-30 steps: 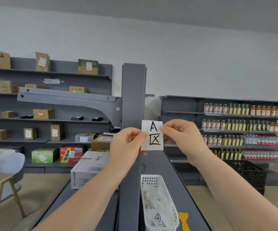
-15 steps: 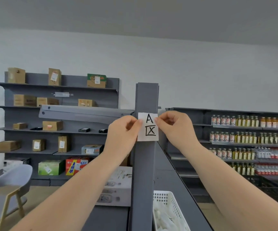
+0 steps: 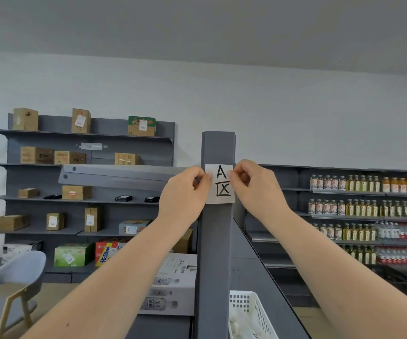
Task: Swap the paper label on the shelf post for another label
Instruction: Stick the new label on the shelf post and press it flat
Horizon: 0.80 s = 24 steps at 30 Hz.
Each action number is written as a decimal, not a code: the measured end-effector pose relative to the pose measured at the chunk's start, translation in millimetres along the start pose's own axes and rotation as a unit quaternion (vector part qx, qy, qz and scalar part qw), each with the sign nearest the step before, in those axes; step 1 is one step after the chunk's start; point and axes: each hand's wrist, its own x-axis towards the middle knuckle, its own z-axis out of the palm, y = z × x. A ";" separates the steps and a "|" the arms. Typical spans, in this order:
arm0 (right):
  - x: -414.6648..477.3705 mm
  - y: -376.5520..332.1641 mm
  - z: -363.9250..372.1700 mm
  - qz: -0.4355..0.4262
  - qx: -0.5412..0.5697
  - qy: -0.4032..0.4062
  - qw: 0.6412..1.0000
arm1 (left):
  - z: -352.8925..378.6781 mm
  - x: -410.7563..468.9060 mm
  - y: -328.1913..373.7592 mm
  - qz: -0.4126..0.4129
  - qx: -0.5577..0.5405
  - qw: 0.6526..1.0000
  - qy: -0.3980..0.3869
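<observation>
A white paper label [image 3: 220, 189] with a hand-drawn "A" and a boxed character lies flat against the front of the grey shelf post [image 3: 216, 253], near its top. My left hand [image 3: 184, 193] pinches the label's upper left edge. My right hand [image 3: 253, 188] pinches its upper right edge. Both hands press the paper to the post at the same height.
A white plastic basket [image 3: 247, 311] holding white items sits on the shelf top right of the post. A white carton [image 3: 173, 287] lies left of it. Shelves of cardboard boxes [image 3: 75, 192] stand far left, bottle shelves [image 3: 368, 204] far right, a grey chair [image 3: 9, 280] bottom left.
Both hands carried the label up and left from in front of the post's right edge onto the post's front face. The view tilted upward, so the basket sank toward the bottom.
</observation>
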 end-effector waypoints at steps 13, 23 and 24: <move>5.6 0.3 4.3 0.001 -0.013 0.003 1.000 | 3.5 2.1 -6.0 0.033 0.033 0.999 0.016; 6.6 0.4 5.5 0.001 -0.019 -0.003 1.000 | 3.9 2.6 -3.5 0.035 0.041 0.998 0.016; 6.8 0.6 5.8 0.000 -0.021 -0.003 1.000 | 4.1 2.9 -3.5 0.035 0.041 0.998 0.016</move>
